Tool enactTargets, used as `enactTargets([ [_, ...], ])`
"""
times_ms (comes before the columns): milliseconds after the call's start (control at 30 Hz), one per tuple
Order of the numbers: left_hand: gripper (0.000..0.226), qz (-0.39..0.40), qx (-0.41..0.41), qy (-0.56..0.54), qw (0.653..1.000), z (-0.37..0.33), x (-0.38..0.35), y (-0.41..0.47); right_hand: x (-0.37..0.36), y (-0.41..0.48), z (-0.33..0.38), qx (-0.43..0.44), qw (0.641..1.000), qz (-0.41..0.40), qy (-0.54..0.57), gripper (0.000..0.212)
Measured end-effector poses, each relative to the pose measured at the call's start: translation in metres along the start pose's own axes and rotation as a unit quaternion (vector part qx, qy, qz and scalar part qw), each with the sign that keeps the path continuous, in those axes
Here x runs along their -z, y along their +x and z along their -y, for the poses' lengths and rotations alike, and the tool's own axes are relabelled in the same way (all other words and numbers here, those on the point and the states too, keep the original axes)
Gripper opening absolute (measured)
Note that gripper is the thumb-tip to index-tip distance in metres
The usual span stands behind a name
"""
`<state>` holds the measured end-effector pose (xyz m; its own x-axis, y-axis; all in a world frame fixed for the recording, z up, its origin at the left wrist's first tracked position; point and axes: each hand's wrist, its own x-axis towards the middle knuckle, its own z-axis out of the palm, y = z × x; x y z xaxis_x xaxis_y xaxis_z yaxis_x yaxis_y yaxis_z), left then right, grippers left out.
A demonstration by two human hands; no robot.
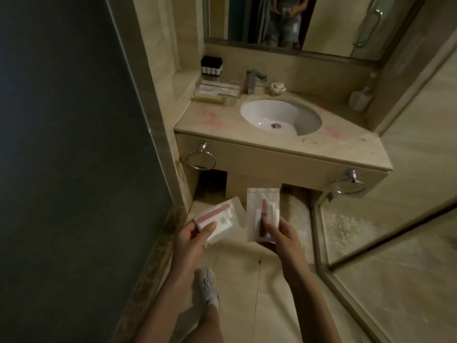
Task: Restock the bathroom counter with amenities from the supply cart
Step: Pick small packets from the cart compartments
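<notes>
Two amenity packets | left hand — one | right hand — one

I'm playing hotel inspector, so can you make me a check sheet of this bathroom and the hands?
Surface: beige counter, pink smears, white sink set in.
Job's things: left packet and right packet, clear, each showing a pink nail file; stocked tray and small black-capped bottles at the counter's back left.
Clutter: flower-shaped white object beside the faucet; white container back right.
Grippers: left hand grips the left packet; right hand pinches the right packet.
Cables: nothing seen.
Surroundings: mirror, left towel ring, right towel ring, glass shower door right.
</notes>
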<state>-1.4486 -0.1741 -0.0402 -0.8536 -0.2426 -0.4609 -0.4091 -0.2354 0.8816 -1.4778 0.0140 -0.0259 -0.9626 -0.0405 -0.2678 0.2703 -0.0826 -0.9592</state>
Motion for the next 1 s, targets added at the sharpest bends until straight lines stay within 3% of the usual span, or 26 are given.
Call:
enactTargets([
  [133, 0.034, 0.03, -0.005, 0.021, 0.999, -0.053, -0.005, 0.088, -0.022, 0.091, 0.035, 0.004, 0.999, 0.029, -0.031, 0.021],
  [333, 0.02, 0.063, -0.057, 0.034, 0.996, -0.115, -0.024, 0.196, -0.051, 0.207, 0.067, 0.012, 0.999, -0.017, -0.041, 0.023],
  [467, 0.039, 0.035, -0.072, 0.02, 0.997, -0.134, -0.03, 0.243, -0.063, 0.256, 0.072, -0.006, 0.999, -0.033, -0.028, 0.014],
  [600, 0.029, -0.016, -0.082, 0.026, 0.996, -0.143, -0.027, 0.298, -0.078, 0.315, 0.071, -0.038, 0.998, -0.032, -0.033, 0.02],
  [800, 0.039, -0.058, -0.127, 0.029, 0.99, -0.171, -0.049, 0.393, -0.09, 0.42, 0.081, -0.025, 0.997, -0.034, -0.061, 0.015],
  [1000, 0.042, -0.066, -0.189, 0.14, 0.97, -0.226, -0.099, 0.507, -0.084, 0.559, 0.107, -0.022, 0.996, -0.056, -0.06, 0.013],
])
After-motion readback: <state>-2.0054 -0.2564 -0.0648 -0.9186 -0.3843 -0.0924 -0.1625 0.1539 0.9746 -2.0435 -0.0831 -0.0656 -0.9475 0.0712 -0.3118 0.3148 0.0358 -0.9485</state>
